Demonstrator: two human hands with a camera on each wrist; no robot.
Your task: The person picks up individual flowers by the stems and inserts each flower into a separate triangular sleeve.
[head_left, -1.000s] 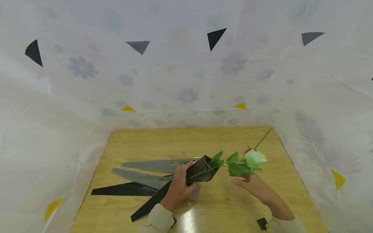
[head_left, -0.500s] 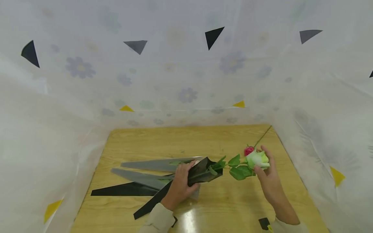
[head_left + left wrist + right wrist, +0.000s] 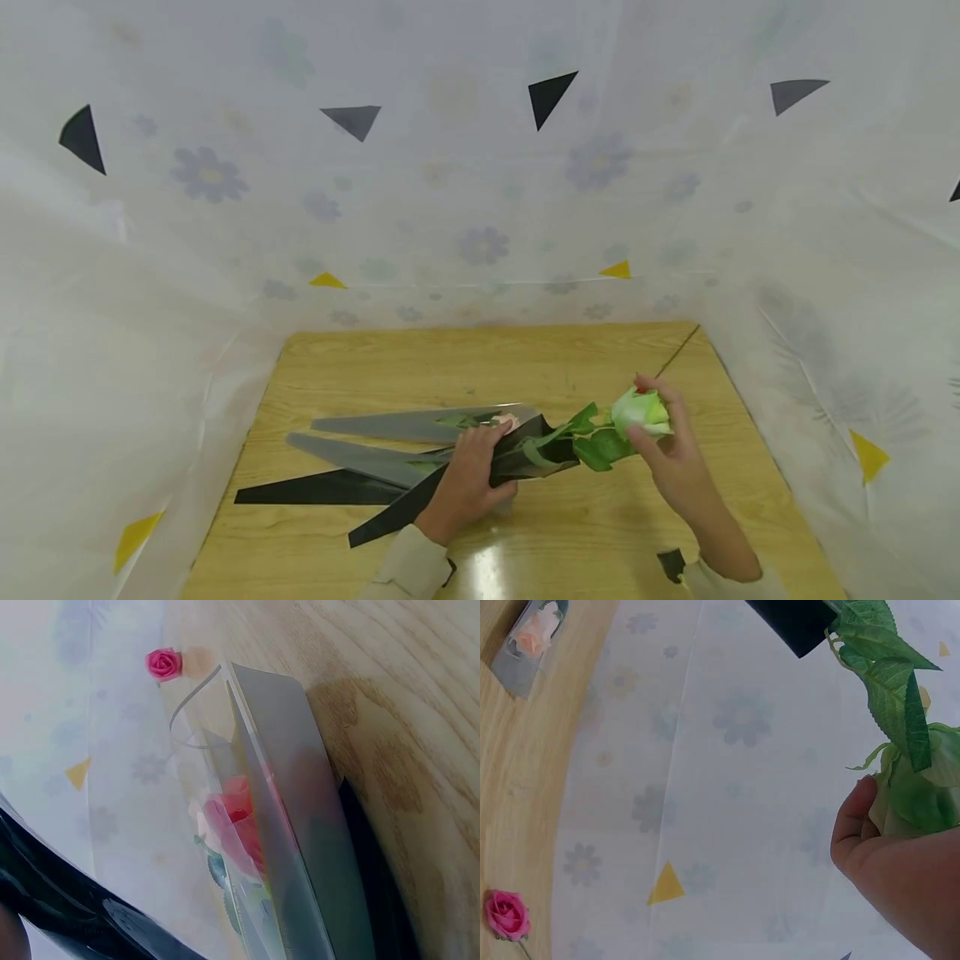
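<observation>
In the head view my left hand (image 3: 467,479) grips a black flower sleeve (image 3: 517,462), its mouth facing right and its narrow tail pointing down-left. A white-green rose (image 3: 640,412) lies along the sleeve's line, its stem and lower leaves inside the mouth. My right hand (image 3: 678,467) holds this rose by its bloom, thumb on the near side and fingers behind. The right wrist view shows fingers curled at the base of the bloom (image 3: 915,799), and green leaves (image 3: 892,697) between it and the sleeve's black edge (image 3: 795,622). The stem's lower end is hidden in the sleeve.
Left of my left hand lie grey sleeves (image 3: 390,425) and another black sleeve (image 3: 315,487), with a peach rose (image 3: 532,636) and a red-pink rose (image 3: 236,825) inside sleeves. A loose pink rose (image 3: 508,915) lies on the wooden table (image 3: 420,367). Pale curtains surround the table.
My right hand has come up from beneath the white-green rose and taken its bloom. The rose has then shifted left, its leaves deeper in the black sleeve. My left hand keeps its grip.
</observation>
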